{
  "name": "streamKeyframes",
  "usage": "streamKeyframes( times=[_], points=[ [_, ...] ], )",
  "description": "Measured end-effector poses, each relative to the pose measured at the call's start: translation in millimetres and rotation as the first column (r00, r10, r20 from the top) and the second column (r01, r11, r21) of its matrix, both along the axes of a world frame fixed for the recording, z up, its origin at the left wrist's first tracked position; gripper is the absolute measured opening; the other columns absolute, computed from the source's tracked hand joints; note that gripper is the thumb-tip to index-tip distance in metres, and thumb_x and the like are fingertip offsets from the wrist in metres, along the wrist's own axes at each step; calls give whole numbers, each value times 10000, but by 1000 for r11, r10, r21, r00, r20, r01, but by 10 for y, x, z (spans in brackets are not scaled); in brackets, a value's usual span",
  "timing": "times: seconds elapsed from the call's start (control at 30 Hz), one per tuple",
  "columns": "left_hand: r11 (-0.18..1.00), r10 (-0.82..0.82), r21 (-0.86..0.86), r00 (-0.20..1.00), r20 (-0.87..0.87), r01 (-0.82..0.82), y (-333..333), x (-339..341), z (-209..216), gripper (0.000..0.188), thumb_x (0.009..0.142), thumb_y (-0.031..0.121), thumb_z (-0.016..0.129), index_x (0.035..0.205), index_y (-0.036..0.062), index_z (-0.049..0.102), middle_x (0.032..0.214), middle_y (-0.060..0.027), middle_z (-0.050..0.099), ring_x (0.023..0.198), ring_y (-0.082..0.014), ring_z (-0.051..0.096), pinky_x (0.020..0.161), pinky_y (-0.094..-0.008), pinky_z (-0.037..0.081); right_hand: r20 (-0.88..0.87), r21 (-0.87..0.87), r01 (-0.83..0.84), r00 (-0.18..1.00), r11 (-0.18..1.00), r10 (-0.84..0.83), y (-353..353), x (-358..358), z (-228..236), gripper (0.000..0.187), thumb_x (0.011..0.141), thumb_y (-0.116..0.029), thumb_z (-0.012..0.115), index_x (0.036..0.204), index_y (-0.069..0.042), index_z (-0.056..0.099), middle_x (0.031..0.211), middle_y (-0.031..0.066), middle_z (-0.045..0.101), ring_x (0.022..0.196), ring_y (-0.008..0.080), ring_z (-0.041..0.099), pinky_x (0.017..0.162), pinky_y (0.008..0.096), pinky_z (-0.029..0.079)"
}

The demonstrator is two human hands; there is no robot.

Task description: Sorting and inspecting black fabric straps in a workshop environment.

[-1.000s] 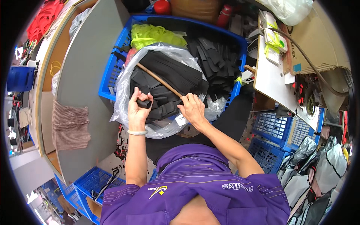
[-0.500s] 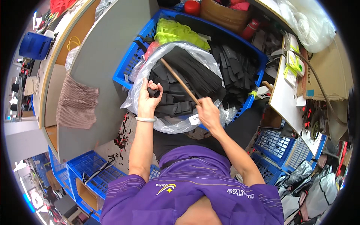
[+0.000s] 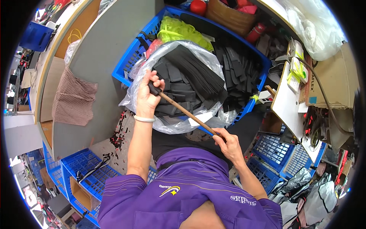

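My left hand [image 3: 146, 100] is closed around a small piece of black fabric [image 3: 154, 89], with its fingers curled upward. A thin wooden stick [image 3: 186, 111] slants across the front, its far end meeting that black piece; whether it goes inside cannot be seen. My right hand [image 3: 230, 146] grips the stick's near end between thumb and fingers. Beyond my hands, a clear plastic bag [image 3: 129, 100] is spread open, holding long black strips [image 3: 196, 70] and shorter folded black pieces [image 3: 176, 87]. It sits in a blue basket [image 3: 124, 64].
Neon yellow material [image 3: 179, 30] and more black pieces [image 3: 238, 68] share the basket. A grey panel [image 3: 110, 68] with a checked cloth [image 3: 74, 98] stands left. Blue crates [image 3: 91, 168] lie lower left, others [image 3: 272, 145] at right, below a white board [image 3: 280, 89].
The stick has swung from pointing into the bag to meeting the black piece in my left hand. My right hand moved nearer and to the right; the left stays almost in place.
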State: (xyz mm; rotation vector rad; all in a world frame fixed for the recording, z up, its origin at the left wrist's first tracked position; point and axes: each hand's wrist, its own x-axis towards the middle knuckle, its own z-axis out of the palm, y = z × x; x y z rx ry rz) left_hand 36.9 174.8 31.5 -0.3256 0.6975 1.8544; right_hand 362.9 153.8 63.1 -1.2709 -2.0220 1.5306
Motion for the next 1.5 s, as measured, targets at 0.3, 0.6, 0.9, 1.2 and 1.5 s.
streamKeyframes(
  times=[0.3,0.6,0.9,1.2,1.5],
  points=[
    [958,-224,106,928,-298,265,24,347,341,436,893,457,548,638,108,490,510,-17,462,382,-124,401,590,-310,472,-186,-370,96,967,924,-175,-132,-161,125,247,873,-63,592,1114,-13,590,655,1,573,559,43,511,483,175,384],
    [996,-33,48,799,-601,77,101,528,691,414,914,354,556,613,98,432,533,-87,537,406,-167,500,546,-366,532,-276,-658,75,902,750,-332,-290,-110,298,298,881,-55,585,1177,-30,563,697,8,556,557,26,470,456,151,341],
    [968,-179,-23,630,-756,248,96,750,956,316,892,185,555,596,94,491,826,-163,683,791,-177,641,761,-264,440,-330,-486,57,912,872,-243,136,-325,501,262,859,-69,594,1113,-8,611,647,46,569,467,48,436,402,180,292],
    [969,-233,-99,703,-672,227,48,995,835,411,894,351,592,607,84,467,669,-160,651,668,-200,628,743,-289,462,-447,-471,11,859,882,-249,163,-600,408,301,892,-63,575,1192,-44,575,698,24,554,577,48,503,468,162,362],
    [987,-43,90,759,-650,133,73,814,844,642,930,573,344,664,20,532,558,-102,558,546,-212,589,628,-328,495,-523,-723,-162,763,672,-380,4,-431,165,251,943,-165,517,1175,-71,517,617,54,498,440,49,345,389,174,260]
  ],
)
